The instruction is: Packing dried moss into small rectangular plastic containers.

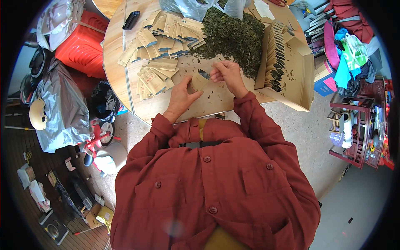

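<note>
Far left, off the table: a red plastic crate [81, 43] stands beside the table's left edge, and below it a grey plastic sheet [62, 110] lies bunched over something on the floor.
Table: you work at a round wooden table [114, 62]; a dark flat object [131, 19] lies near its far left rim.
Loose pouches: a spread of flat tan paper pouches [160, 54] lies on the table to the left of your hands, some overlapping, none standing.
Your left hand: your left hand [182, 96] grips the pouch from below and behind, thumb against its left side, fingers curled shut around it.
Pouch in hand: the small tan pouch [198, 82] sits between your two hands, held just above the tabletop, tilted, its mouth open toward the upper right, with something dark showing at the opening.
Your right hand: your right hand [226, 73] meets the pouch's top edge, fingers pinched together there; you cannot tell whether they grip the pouch rim or a bit of leaf.
Leaf pile: a broad heap of dark green dried leaves [233, 35] lies just beyond your right hand, touching the loose pouches on its left.
Box: an open cardboard box [296, 71] to the right holds a row of pouches [276, 54] stood on edge.
Far right: a low shelf [358, 125] of mixed goods stands well apart from the table.
</note>
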Available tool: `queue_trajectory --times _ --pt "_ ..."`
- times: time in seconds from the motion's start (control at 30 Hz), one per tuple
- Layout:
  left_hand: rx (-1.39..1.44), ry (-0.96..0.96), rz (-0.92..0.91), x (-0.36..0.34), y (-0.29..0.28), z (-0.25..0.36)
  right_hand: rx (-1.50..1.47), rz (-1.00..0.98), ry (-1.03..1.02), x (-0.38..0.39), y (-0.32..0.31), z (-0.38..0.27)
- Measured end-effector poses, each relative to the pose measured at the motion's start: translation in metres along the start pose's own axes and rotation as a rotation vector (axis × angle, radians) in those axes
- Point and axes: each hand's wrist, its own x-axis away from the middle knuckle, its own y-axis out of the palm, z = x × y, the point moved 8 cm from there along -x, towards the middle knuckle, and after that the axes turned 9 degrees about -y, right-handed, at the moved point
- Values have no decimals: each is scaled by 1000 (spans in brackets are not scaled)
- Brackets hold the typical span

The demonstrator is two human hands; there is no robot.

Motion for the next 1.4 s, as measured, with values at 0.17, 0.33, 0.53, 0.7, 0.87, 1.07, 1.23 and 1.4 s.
queue_trajectory --times 0.17,0.33,0.53,0.7,0.87,1.07,1.23,1.4 --pt "-6 -4 13 2 -1 -7 -79 255 -30 -23 -19 8" --pt "-13 10 27 3 -3 -7 -41 320 -154 -34 -39 0" --pt "-8 21 32 -4 -3 -3 99 285 -341 -25 -46 -10" --pt "32 9 9 -13 -1 -4 101 215 -485 0 -38 -45" --pt "2 24 20 -19 3 -4 153 49 -516 32 -20 -87" --pt "-72 7 35 -20 3 4 344 -145 -411 50 -7 -101" --pt "-96 15 56 -19 3 6 727 -289 -611 57 15 -118" --pt "-136 69 59 -16 5 7 1011 -407 -963 70 47 -127"
